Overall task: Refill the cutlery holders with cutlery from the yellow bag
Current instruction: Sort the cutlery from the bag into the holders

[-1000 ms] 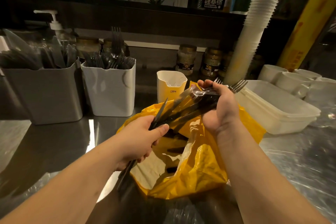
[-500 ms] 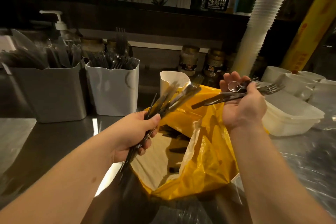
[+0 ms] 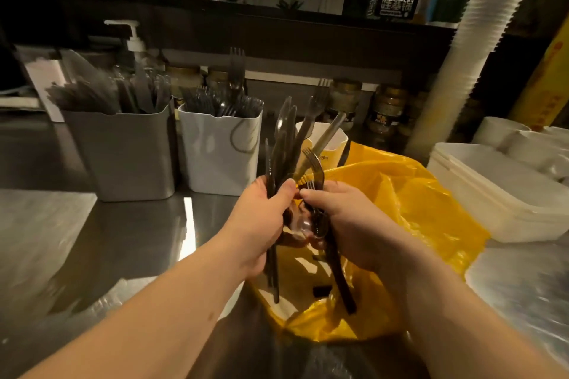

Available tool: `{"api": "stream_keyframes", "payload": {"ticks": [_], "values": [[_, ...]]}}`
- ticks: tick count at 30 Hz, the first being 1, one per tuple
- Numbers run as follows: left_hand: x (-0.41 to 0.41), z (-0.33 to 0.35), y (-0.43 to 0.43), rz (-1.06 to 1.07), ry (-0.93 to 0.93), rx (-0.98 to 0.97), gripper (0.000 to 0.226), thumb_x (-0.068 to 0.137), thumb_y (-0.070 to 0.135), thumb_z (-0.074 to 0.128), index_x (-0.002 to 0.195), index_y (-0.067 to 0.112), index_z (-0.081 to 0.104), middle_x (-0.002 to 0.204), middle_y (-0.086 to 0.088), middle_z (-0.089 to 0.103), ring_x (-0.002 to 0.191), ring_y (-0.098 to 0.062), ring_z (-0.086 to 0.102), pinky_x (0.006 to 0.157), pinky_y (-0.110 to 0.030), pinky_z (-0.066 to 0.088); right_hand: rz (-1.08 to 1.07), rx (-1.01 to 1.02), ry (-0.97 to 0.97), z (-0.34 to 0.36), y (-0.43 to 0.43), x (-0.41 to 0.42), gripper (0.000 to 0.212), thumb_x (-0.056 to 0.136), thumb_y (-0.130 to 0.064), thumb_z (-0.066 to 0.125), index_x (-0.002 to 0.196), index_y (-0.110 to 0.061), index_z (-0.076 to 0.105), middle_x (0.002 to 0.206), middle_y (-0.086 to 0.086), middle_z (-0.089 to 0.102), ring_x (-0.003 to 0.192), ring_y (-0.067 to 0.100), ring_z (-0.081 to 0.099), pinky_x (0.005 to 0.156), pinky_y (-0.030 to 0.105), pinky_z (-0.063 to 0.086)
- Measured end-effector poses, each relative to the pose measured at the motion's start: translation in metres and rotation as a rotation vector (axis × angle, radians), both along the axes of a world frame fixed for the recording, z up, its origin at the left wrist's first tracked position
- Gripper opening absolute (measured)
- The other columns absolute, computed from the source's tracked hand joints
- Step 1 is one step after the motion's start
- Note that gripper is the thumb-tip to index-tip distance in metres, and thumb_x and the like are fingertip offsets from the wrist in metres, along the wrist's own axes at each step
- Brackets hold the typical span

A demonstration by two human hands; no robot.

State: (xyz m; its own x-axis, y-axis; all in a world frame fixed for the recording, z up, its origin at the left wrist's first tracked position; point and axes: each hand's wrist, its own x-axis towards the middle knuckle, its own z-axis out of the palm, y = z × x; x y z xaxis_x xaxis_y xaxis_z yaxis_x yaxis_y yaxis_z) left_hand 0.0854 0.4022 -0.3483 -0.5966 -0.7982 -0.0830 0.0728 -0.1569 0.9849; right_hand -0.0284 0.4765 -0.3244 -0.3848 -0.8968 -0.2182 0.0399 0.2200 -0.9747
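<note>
My left hand [image 3: 261,218] is wrapped round a bunch of dark cutlery [image 3: 284,144], upright over the open yellow bag [image 3: 431,209]. My right hand [image 3: 345,224], just beside it, curls round a few more pieces [image 3: 316,169] — a fork and a clear spoon, the rest too dim to tell. Behind, on the steel counter [image 3: 123,240], stand the grey holder [image 3: 129,157] and the white holder [image 3: 215,151] — their contents mostly a dark blur.

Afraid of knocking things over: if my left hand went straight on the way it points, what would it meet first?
Probably the right hand and the forks it grips, close beside the left hand and its cutlery bundle; beyond, the cream holder behind the yellow bag. Depth is unclear.
</note>
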Motion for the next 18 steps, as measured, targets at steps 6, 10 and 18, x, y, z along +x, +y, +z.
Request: {"api": "stream_keyframes", "payload": {"ticks": [6, 10, 18], "values": [[-0.004, -0.007, 0.002, 0.021, -0.003, -0.131, 0.014, 0.103, 0.034, 0.054, 0.112, 0.027, 0.062, 0.082, 0.010, 0.075, 0.081, -0.008, 0.072, 0.059, -0.017, 0.057, -0.136, -0.100, -0.071, 0.000, -0.004, 0.001, 0.014, 0.102, -0.022, 0.056, 0.110, -0.011, 0.060, 0.095, 0.013, 0.068, 0.085, 0.025, 0.066, 0.086, 0.045, 0.057], [-0.007, -0.010, 0.004, 0.043, -0.004, -0.199, 0.007, 0.101, 0.033, 0.057, 0.106, 0.037, 0.061, 0.099, 0.012, 0.073, 0.101, -0.007, 0.067, 0.081, -0.020, 0.054, -0.139, -0.091, -0.076, -0.002, -0.004, 0.000, 0.016, 0.101, -0.021, 0.057, 0.114, -0.012, 0.059, 0.105, 0.016, 0.068, 0.090, 0.026, 0.067, 0.063, 0.030, 0.057], [-0.006, -0.007, 0.001, 0.039, -0.002, -0.209, 0.007, 0.101, 0.028, 0.058, 0.107, 0.030, 0.061, 0.063, 0.016, 0.068, 0.066, 0.002, 0.067, 0.071, -0.019, 0.051, -0.046, -0.124, -0.139, 0.003, 0.003, -0.017, 0.016, 0.102, -0.013, 0.054, 0.112, -0.007, 0.066, 0.079, 0.009, 0.069, 0.070, 0.019, 0.069, 0.058, 0.031, 0.053]]}}
